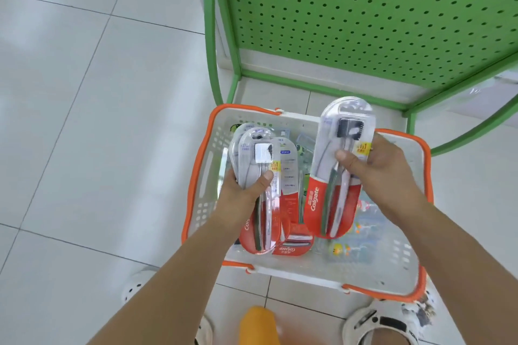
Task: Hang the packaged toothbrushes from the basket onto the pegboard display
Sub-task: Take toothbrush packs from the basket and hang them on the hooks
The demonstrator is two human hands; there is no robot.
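A white basket with an orange rim [414, 221] stands on the floor below me. My left hand [241, 193] grips a fanned stack of red-and-clear toothbrush packs [269, 216] over the basket's left half. My right hand [384, 173] holds a single toothbrush pack [336, 199] upright over the right half, thumb pressed on its clear front. More packaged items lie in the basket, partly hidden under the packs. The green pegboard [364, 14] rises just behind the basket; no hooks show on the part in view.
The pegboard's green frame [224, 64] has a curved leg at each side and a white base. Pale floor tiles [84, 120] spread to the left. White shoes [386, 325] and an orange object [258, 325] sit at the bottom edge.
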